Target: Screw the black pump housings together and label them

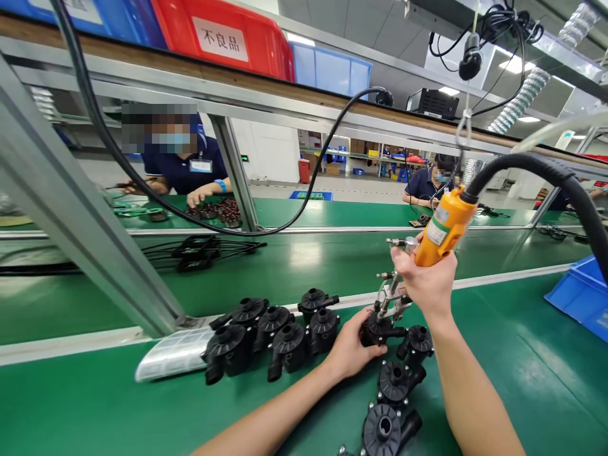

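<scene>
My right hand (430,278) is wrapped round an orange electric screwdriver (439,231), which hangs from a cord and is tilted, its bit end pointing down. Below it, my left hand (355,345) grips a black plastic pump housing (377,329) on the green bench. Metal fittings (392,297) at the screwdriver's lower end reach the top of that housing; the exact contact point is hidden. Several like housings stand left of my left hand, among them one pump housing (289,345). More lie nearer to me, such as another pump housing (382,429) between my forearms.
A clear plastic sheet (175,354) lies beside a slanted metal post (90,190). A blue bin (582,297) stands at the right. Overhead, a shelf holds a red bin (223,38). A thick black cable (546,164) loops to the screwdriver. Two people (183,158) sit across the bench.
</scene>
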Tool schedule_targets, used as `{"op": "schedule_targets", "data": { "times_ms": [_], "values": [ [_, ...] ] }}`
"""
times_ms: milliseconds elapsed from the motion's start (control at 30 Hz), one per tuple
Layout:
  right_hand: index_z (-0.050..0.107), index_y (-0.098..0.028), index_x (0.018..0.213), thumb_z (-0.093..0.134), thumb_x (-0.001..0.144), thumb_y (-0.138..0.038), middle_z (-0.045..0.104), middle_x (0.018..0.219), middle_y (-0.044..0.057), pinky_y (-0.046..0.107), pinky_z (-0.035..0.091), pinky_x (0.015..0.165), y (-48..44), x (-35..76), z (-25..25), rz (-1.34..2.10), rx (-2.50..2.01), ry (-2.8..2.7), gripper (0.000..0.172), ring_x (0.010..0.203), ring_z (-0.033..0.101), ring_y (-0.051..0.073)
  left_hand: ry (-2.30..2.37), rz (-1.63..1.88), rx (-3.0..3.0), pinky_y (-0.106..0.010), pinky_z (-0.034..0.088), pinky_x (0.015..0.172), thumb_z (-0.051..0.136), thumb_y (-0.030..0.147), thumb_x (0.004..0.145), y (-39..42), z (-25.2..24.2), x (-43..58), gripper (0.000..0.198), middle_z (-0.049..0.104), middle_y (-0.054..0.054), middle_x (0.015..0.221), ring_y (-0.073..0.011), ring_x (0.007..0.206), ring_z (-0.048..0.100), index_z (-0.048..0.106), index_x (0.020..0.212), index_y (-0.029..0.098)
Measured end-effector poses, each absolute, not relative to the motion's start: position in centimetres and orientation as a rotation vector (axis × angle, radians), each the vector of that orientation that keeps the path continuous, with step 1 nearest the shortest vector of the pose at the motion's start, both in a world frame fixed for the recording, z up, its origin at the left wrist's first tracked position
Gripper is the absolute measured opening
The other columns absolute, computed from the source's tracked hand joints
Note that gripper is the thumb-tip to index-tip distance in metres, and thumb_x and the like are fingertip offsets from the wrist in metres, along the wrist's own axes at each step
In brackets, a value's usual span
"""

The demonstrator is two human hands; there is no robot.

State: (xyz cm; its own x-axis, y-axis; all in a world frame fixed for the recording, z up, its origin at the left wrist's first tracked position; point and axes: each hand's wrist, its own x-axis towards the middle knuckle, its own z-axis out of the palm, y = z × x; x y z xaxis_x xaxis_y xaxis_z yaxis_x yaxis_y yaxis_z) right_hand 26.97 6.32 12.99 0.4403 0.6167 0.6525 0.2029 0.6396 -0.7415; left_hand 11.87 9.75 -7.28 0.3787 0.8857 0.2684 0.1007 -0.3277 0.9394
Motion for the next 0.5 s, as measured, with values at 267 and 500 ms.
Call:
{"op": "schedule_targets", "data": {
  "times_ms": [267,500],
  "values": [
    [0.054,-0.019,0.099,0.089,0.069,-0.037,0.053,0.063,-0.009,0.022,0.046,0.051,7.0,26.5,11.9,0.328,-0.873,-1.147,0.05,0.054,0.048,0.011,0.87,1.078,1.657,-0.053,0.05,0.116,0.096,0.019,0.059,9.7,-7.4,12.0,0.074,0.076,-0.01,0.126,-0.036,0.124,0.067,0.072,0.129,0.02],
    [0.057,-0.016,0.099,0.086,0.071,-0.04,0.056,0.065,-0.006,0.025,0.048,0.049,7.2,28.5,13.0,0.255,-0.839,-1.023,0.047,0.05,0.05,0.011,0.864,1.076,1.697,-0.051,0.048,0.117,0.09,0.021,0.065,8.5,-6.6,11.4,0.082,0.069,-0.01,0.142,-0.0344,0.132,0.063,0.062,0.142,0.024]
  ]
}}
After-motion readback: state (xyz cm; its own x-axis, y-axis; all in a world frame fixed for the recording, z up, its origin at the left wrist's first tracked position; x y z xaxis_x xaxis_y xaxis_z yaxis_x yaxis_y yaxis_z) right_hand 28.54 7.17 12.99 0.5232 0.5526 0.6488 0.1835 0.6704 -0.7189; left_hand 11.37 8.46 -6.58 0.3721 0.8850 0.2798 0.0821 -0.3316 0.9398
